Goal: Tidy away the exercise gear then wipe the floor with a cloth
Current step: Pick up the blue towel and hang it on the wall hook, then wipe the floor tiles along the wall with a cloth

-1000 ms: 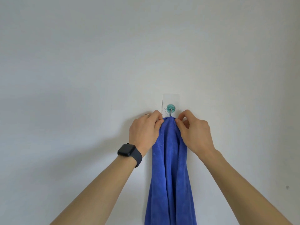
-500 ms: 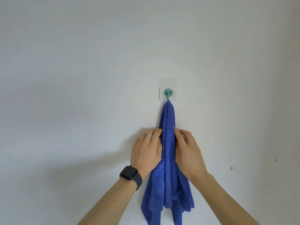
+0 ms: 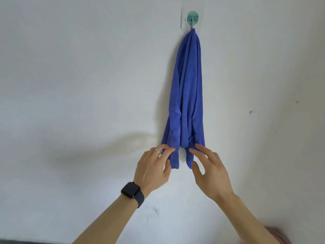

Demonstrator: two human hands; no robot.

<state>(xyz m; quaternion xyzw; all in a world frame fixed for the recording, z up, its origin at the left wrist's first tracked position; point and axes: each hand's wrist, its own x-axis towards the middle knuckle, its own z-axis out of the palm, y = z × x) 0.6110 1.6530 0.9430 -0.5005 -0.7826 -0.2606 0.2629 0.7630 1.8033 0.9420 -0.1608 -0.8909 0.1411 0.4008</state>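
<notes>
The blue cloth [image 3: 189, 85] hangs bunched from a teal hook [image 3: 193, 17] stuck on the white wall [image 3: 79, 85], its folds fanning out toward the bottom. My left hand [image 3: 153, 169] reaches up with fingers spread and loose, the fingertips touching the cloth's lower left corner. My right hand [image 3: 209, 173] is likewise spread, gripping nothing, with its fingertips against the lower right corner. I wear a dark watch [image 3: 131, 191] on my left wrist and a ring [image 3: 157, 151] on that hand.
</notes>
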